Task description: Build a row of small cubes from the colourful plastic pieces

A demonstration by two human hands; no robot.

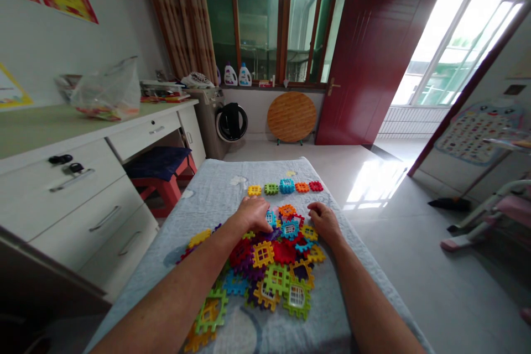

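Observation:
A heap of toothed plastic building blocks in several colours lies on the cloth-covered table (298,332). My left hand (253,213) reaches over the back left of the heap, its fingers and thumb closed on a blue window block (270,218). Beside the heap's right edge, my right hand (326,222) has its fingers loosely bent and apart, with nothing visible in them. A yellow block (309,232) lies closest to it. Behind both hands stands a row of pieces: yellow (254,190), green (271,189), a thicker blue one (286,186), orange (302,187) and red (316,186).
A white desk (95,177) with a plastic bag (110,91) runs along the left. A red stool (161,177) is tucked beneath it. Farther back are a washing machine (207,116), a round wooden board (291,116) and a red door (365,50).

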